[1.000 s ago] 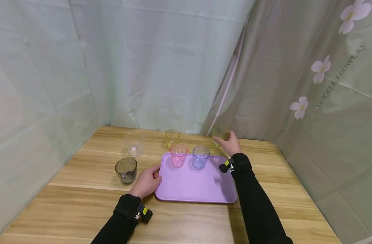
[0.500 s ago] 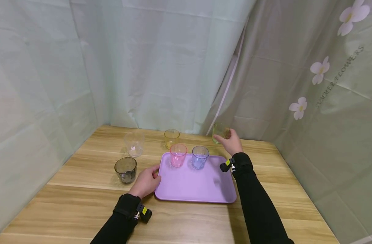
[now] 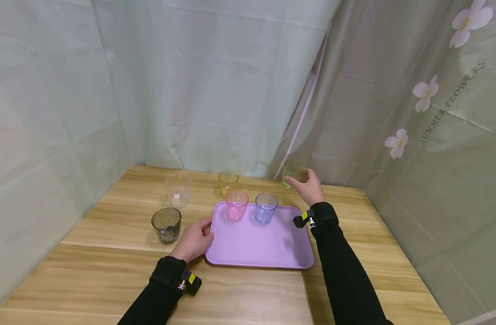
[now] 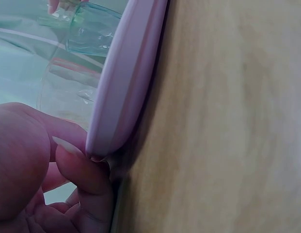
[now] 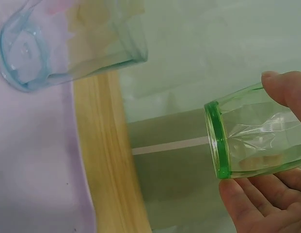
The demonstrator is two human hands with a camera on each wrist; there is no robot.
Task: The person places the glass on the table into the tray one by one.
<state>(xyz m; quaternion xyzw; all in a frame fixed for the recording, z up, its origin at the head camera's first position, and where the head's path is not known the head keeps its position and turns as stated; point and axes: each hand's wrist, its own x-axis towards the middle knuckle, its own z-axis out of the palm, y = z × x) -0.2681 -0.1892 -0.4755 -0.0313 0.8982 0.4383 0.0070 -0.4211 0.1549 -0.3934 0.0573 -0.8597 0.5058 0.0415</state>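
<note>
My right hand [image 3: 309, 188] grips a see-through green cup [image 3: 290, 174] behind the tray's far right corner. In the right wrist view the cup's thick green base [image 5: 218, 141] shows apart from the wooden table edge, with thumb and fingers on opposite sides of its wall. At the left side of the lilac tray [image 3: 264, 248], my left hand [image 3: 193, 241] pinches the rim; the left wrist view shows its thumb and finger at the tray edge [image 4: 123, 82]. A pink cup [image 3: 236, 208] and a blue cup [image 3: 266, 210] stand upright along the tray's far side.
Left of the tray stand a smoky grey cup [image 3: 166, 228] and, farther back, a clear cup [image 3: 178, 193]. A yellow cup [image 3: 228, 183] is behind the pink one. Pale curtains [image 3: 215, 90] hang around the wooden table [image 3: 248, 293].
The green cup has risen slightly in my right hand. My left hand stays at the tray's rim, and the other cups keep their places.
</note>
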